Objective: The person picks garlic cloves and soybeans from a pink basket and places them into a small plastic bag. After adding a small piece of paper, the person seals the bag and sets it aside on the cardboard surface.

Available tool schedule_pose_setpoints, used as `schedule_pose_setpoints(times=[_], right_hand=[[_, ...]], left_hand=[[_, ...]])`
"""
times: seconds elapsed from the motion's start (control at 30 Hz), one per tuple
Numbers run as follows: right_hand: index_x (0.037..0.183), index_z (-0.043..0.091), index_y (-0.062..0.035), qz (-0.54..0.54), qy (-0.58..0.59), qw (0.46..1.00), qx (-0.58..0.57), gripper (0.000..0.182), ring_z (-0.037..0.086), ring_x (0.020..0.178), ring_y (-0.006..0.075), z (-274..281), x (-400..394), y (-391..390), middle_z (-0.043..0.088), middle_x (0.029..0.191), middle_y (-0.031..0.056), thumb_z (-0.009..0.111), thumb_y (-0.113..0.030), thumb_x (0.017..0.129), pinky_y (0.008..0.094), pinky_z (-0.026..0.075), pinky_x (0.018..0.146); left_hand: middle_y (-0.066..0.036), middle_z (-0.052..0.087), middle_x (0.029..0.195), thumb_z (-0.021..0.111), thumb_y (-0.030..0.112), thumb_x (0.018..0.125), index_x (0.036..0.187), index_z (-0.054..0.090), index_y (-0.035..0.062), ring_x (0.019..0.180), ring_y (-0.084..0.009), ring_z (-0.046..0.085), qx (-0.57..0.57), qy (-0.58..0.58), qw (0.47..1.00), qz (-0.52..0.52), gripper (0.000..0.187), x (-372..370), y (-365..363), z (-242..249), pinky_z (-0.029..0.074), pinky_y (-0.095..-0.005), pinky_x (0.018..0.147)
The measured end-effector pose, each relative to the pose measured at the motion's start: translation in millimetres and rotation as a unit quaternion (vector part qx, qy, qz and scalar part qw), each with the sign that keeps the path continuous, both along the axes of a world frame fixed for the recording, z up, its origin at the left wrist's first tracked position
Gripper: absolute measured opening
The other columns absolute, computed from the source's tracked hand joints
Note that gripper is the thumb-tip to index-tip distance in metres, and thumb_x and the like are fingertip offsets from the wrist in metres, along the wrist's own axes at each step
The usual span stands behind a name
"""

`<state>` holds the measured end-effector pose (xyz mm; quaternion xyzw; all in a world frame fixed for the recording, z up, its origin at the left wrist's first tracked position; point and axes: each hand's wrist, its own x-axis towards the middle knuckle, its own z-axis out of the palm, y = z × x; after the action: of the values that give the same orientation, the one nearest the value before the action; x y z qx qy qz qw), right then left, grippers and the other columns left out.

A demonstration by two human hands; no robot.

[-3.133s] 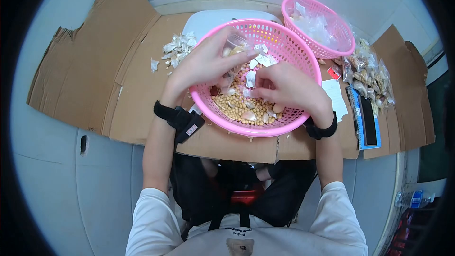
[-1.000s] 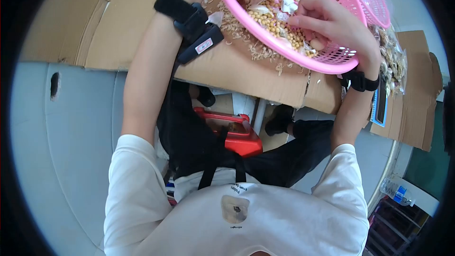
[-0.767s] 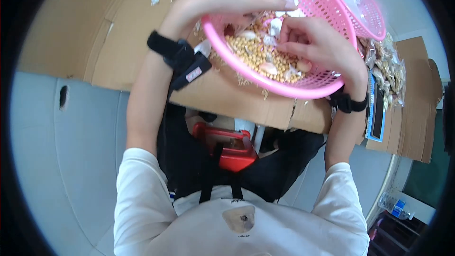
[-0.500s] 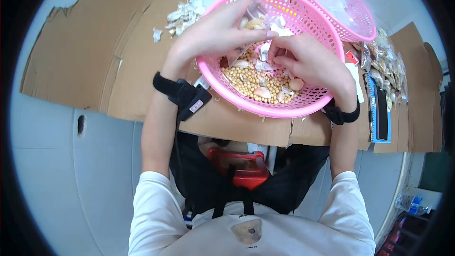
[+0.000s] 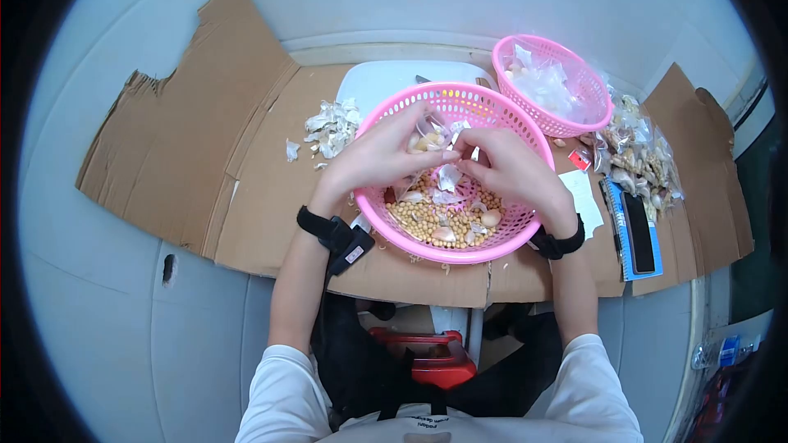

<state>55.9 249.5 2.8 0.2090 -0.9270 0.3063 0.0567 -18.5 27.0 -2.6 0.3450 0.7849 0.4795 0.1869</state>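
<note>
Bag (image 5: 428, 142) held over basket (image 5: 451, 257)

Left hand (image 5: 380, 152) clasps the bag above the beans (image 5: 414, 217); right hand (image 5: 510, 166) is just beside it, whether gripping anything I cannot tell. Keeping the bag upright there should let the basket catch spills.

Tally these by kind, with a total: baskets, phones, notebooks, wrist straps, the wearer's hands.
Front basket + rear basket: 2
Phone: 1
Blue notebook: 1
Left wrist strap + right wrist strap: 2
Left hand + right hand: 2
Total: 8
</note>
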Motion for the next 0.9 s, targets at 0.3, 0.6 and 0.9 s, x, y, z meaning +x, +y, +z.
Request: schedule_pose_setpoints(times=[0.3,0.6,0.9], right_hand=[[0.101,0.064,0.0014,-0.017,0.008,0.998,-0.062,0.012,0.07,0.086,0.035,-7.2,1.8,2.4,0.07,0.088,0.0169,0.066,-0.005,0.091,0.0458,0.053,0.075],[0.101,0.066,0.0012,-0.058,0.059,0.989,-0.122,0.011,0.068,0.074,0.0254,-0.8,3.1,-0.5,0.069,0.087,0.0128,0.067,-0.005,0.092,0.0387,0.052,0.066],[0.103,0.066,0.002,-0.062,0.044,0.983,-0.166,0.013,0.062,0.064,0.015,2.4,3.9,-2.2,0.068,0.085,0.0088,0.07,-0.007,0.094,0.0313,0.049,0.058]], left_hand=[[-0.013,0.062,0.122,0.083,0.03,0.092,0.137,0.053,0.0021,0.064,-0.0088,0.064,-0.022,-0.002,1.0,-0.001,0.061,5.5,2.4,8.0,0.052,-0.0253,0.053],[-0.014,0.063,0.122,0.085,0.028,0.091,0.135,0.054,0.0015,0.062,-0.011,0.066,0.016,0.006,1.0,-0.024,0.059,2.6,-0.1,0.4,0.053,-0.0257,0.053],[-0.012,0.063,0.117,0.084,0.027,0.092,0.133,0.056,0.0012,0.064,-0.0105,0.066,0.021,-0.008,0.999,-0.025,0.056,4.4,0.3,1.4,0.053,-0.0246,0.054]])
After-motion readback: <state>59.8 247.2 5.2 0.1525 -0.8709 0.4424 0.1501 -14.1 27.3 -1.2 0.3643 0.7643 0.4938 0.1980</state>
